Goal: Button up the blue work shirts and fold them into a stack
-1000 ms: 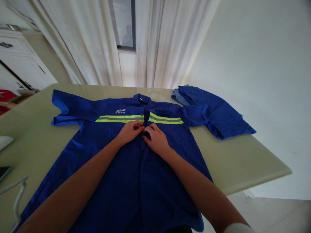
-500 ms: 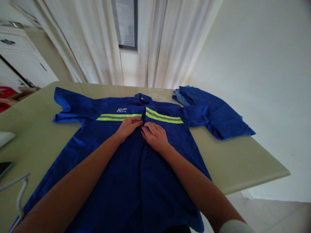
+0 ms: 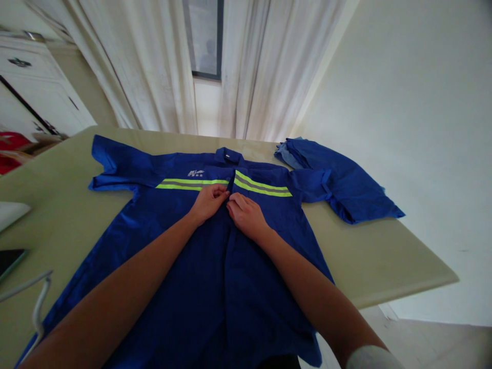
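Note:
A blue short-sleeved work shirt (image 3: 177, 271) lies spread face up, its collar toward the window. Yellow-green reflective bands cross the chest, and a pale logo sits above the band on the left. At the front opening, just below the bands, my left hand (image 3: 209, 203) pinches the edge of the shirt. My right hand (image 3: 248, 214) is closed on the other edge of the opening, close beside the left one. The fingertips nearly meet. Any button between them is hidden by the fingers.
A pile of folded blue garments (image 3: 342, 179) lies at the right, touching the shirt's sleeve. On the left of the pale table (image 3: 392, 256) are a phone (image 3: 11, 261), a white object (image 3: 12, 214) and a white cable (image 3: 38, 307). Curtains (image 3: 154, 66) hang behind.
The view has shifted slightly, so the scene sits a little further right. Both hands stay at the shirt's front opening, with only small finger movements.

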`<state>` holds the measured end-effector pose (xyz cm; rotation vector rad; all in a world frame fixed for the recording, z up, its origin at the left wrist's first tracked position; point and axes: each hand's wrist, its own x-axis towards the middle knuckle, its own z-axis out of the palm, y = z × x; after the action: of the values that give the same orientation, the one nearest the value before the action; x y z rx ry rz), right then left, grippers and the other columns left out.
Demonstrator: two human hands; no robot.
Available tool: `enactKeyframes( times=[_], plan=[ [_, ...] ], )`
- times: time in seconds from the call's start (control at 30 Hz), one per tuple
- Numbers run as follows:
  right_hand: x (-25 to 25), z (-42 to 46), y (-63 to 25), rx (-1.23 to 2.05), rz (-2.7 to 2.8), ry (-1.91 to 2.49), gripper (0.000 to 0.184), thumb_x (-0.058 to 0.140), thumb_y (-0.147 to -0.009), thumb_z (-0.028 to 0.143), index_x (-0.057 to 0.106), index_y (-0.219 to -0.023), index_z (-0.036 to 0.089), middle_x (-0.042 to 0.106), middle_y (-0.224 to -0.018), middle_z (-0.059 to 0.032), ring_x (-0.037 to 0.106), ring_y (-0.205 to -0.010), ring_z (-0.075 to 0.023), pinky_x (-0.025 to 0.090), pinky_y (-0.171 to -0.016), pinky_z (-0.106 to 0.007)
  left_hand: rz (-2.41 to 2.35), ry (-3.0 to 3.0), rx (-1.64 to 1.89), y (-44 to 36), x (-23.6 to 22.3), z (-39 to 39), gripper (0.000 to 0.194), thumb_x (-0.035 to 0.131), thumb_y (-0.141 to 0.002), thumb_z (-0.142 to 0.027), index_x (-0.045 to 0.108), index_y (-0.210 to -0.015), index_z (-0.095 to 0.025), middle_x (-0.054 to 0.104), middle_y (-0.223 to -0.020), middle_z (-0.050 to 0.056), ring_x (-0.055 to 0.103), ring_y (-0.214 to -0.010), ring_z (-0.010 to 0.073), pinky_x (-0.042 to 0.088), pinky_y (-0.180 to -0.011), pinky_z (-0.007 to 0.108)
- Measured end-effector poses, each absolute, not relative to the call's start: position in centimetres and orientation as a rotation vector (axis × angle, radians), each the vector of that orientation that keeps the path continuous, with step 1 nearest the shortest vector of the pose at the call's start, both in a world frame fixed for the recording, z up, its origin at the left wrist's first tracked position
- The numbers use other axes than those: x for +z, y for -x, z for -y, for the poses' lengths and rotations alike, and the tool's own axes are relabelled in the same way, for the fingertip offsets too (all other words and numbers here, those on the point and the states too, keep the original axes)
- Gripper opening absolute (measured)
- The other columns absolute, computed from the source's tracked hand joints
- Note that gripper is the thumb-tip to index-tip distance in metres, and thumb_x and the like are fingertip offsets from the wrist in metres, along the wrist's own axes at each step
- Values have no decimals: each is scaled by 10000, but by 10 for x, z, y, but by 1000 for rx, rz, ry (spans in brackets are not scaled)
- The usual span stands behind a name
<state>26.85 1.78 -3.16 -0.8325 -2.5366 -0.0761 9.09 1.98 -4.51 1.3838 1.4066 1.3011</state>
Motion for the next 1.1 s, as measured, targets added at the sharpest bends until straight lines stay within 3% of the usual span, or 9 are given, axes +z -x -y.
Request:
enactKeyframes(
  times=[0.23, 0.4, 0.53, 0.6, 0.7, 0.8, 1.1],
  plan=[
    [-37, -22, -272, 375, 2258, 980, 120, 636, -1009, 259, 735, -965, 207, 644, -1076, -56, 638, -906, -168, 522, -803, -293, -1383, -1397, 1302, -91, -43, -16, 285, 754, -807, -448, 704, -900, -184, 761, -799, 32, 709, -739, 186, 545, -685, 300],
    [-37, -22, -273, 481, 2210, 1051, 63, 712, -961, 257, 752, -934, 218, 638, -1068, -37, 610, -829, -151, 499, -776, -297, -1379, -1429, 1287, -90, -44, -17, 322, 749, -820, -481, 708, -921, -179, 766, -832, 42, 706, -759, 188, 557, -699, 303],
    [-37, -24, -274, 471, 2202, 1160, 96, 740, -948, 312, 724, -949, 217, 642, -1052, -33, 601, -790, -151, 481, -757, -304, -1425, -1599, 1251, -86, -48, -20, 310, 549, -959, -436, 728, -973, -184, 769, -865, 53, 711, -794, 195, 574, -741, 321],
    [-39, -29, -274, 458, 2188, 1190, 164, 764, -930, 357, 708, -992, 217, 648, -1045, -35, 598, -774, -156, 474, -744, -306, -1478, -1789, 1206, -83, -51, -22, 295, 486, -974, -334, 737, -1040, -194, 783, -994, 67, 724, -925, 215, 580, -862, 361],
    [-40, -42, -273, 445, 2239, 1130, 186, 771, -922, 362, 698, -1016, 219, 657, -1036, -32, 596, -777, -159, 465, -748, -300, -1662, -2106, 1047, -79, -54, -30, 300, 537, -916, -234, 746, -1128, -200, 746, -1264, 96, 666, -1204, 272, 489, -1097, 441],
    [-41, -63, -267, 440, 2321, 1043, 120, 739, -943, 326, 701, -984, 221, 664, -1008, -24, 596, -794, -161, 456, -756, -289, -1862, -2205, 848, -77, -55, -45, 356, 530, -939, -244, 730, -1232, -218, 669, -1435, 95, 586, -1352, 295, 397, -1194, 481],
    [-40, -110, -247, 292, 2306, 1086, 65, 679, -981, 277, 667, -961, 216, 660, -1013, -43, 612, -901, -196, 454, -835, -307, -2065, -2079, 632, -73, -44, -91, 408, 427, -1022, -393, 693, -1319, -309, 612, -1516, 17, 519, -1432, 265, 267, -1256, 508]
  ],
)
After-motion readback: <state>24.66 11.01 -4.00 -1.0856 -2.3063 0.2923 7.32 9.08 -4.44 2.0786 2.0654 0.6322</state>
